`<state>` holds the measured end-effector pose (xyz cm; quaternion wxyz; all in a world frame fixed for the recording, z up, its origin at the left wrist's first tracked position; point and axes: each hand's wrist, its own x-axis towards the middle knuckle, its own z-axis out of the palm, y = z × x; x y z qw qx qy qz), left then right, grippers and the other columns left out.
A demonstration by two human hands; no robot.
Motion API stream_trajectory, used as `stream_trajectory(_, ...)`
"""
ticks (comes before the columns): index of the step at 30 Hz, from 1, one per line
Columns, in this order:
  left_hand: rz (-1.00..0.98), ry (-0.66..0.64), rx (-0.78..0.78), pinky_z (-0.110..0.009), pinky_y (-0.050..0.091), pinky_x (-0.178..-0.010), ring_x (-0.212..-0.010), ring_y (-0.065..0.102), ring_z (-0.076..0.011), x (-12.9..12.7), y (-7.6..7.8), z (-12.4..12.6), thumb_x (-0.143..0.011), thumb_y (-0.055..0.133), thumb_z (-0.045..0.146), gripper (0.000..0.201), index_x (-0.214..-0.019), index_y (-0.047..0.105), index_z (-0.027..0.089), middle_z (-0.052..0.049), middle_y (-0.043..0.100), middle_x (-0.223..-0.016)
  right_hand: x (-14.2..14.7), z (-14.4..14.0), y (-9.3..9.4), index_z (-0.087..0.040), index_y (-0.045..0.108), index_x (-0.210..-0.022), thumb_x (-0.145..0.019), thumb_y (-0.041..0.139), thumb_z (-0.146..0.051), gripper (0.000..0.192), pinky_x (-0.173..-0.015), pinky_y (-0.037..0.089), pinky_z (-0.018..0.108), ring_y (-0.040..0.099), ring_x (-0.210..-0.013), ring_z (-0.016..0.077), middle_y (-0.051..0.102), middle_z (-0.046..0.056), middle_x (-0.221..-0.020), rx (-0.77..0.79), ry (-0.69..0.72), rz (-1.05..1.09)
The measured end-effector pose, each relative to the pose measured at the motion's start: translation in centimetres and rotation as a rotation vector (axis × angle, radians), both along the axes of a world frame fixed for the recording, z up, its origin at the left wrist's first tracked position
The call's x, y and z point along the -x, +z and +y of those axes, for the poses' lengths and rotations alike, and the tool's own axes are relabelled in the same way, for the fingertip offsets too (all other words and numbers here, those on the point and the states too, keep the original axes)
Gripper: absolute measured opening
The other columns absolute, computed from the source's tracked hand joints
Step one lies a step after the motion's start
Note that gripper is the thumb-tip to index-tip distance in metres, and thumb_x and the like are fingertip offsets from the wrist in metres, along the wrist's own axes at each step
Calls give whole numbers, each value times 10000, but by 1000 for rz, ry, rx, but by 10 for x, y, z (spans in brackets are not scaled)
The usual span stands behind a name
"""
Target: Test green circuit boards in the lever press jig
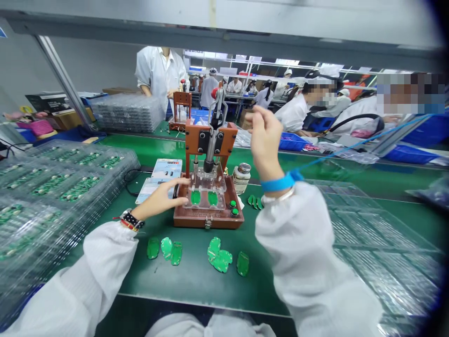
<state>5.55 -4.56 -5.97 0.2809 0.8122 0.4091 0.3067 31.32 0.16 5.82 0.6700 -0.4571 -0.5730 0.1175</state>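
My left hand (162,199) is at the left side of a brown test fixture (208,222), thumb and forefinger apart, by its clear plate. Two green circuit boards (195,197) sit side by side in the clear plate. Above them stands a toggle clamp (211,150) with a red knob (214,92), its lever upright. My right hand (265,135) is raised to the right of the lever, apart from the knob, fingers curled in and no object visible in them. On the mat in front lie loose green boards (176,253) at left and more boards (220,259) at right.
Stacked clear trays with boards (121,161) stand at left; clear trays (379,252) lie at right. Behind the fixture are a white meter box (166,169) and a capped bottle (241,178). A blue cord (326,154) runs from my right wristband. A shelf edge crosses overhead; co-workers are beyond.
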Motion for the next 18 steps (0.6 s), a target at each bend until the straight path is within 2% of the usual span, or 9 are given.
stream_trajectory(2, 8, 68, -37, -419, 355, -1056, -1198, 515, -279, 15, 0, 12, -808, 583, 491, 465, -1170, 581, 198, -83, 596, -1258, 13, 13, 40, -154, 550, -896, -932, 408, -347, 242, -716, 526, 308, 638, -785, 154, 656, 65, -839, 266, 225, 68)
stream_trajectory(4, 96, 103, -24, -427, 361, -1042, -1191, 518, -283, 32, -4, 27, -815, 541, 520, 488, -1171, 580, 188, -100, 595, -1251, 29, 16, 70, -149, 529, -817, -894, 509, -385, 250, -601, 524, 271, 644, -698, 156, 657, 62, -747, 468, 418, 63)
stream_trajectory(6, 222, 107, 11, -446, 318, -1065, -1239, 472, -299, 46, -11, 40, -780, 551, 564, 577, -1209, 559, 177, -129, 551, -1304, 42, 8, 89, -117, 531, -799, -863, 562, -335, 229, -572, 508, 218, 660, -717, 150, 664, 63, -762, 478, 484, 7)
stream_trajectory(8, 311, 107, 39, -488, 270, -1078, -1294, 402, -337, 56, -18, 50, -690, 633, 599, 700, -1245, 542, 183, -152, 503, -1355, 50, -8, 97, -41, 545, -855, -903, 388, -260, 274, -655, 480, 179, 671, -800, 117, 645, 46, -827, 319, 456, -71)
stream_trajectory(10, 367, 91, 69, -535, 242, -1071, -1347, 308, -376, 62, -21, 56, -605, 715, 598, 818, -1296, 506, 213, -155, 454, -1404, 52, -27, 94, -21, 540, -987, -887, 297, -197, 316, -729, 465, 199, 656, -873, 93, 622, 23, -925, 62, 443, -139)
stream_trajectory(12, 427, 55, 105, -572, 208, -1064, -1383, 213, -393, 65, -21, 59, -592, 746, 580, 892, -1358, 441, 239, -155, 394, -1452, 51, -46, 81, -110, 517, -1117, -859, 421, -135, 276, -775, 490, 233, 637, -930, 96, 606, 11, -1051, -176, 456, -189)
stream_trajectory(13, 452, 37, 117, -589, 190, -1061, -1390, 183, -398, 65, -20, 61, -600, 750, 571, 913, -1380, 410, 241, -159, 366, -1468, 51, -54, 72, -172, 499, -1154, -824, 510, -96, 338, -780, 521, 255, 628, -939, 109, 598, 10, -1102, -267, 457, -204)
stream_trajectory(15, 481, 14, 122, -607, 166, -1056, -1392, 162, -403, 64, -16, 66, -602, 763, 555, 946, -1404, 374, 241, -163, 332, -1486, 53, -65, 48, -219, 476, -1164, -809, 513, -50, 395, -792, 541, 280, 612, -950, 121, 581, 16, -1106, -369, 426, -237)
stream_trajectory(18, 498, 5, 97, -608, 158, -1058, -1385, 185, -405, 62, -11, 74, -557, 791, 565, 981, -1397, 387, 263, -147, 348, -1481, 62, -71, 11, -227, 484, -1043, -813, 409, 7, 336, -817, 537, 321, 597, -947, 138, 575, 24, -980, -501, 356, -236)
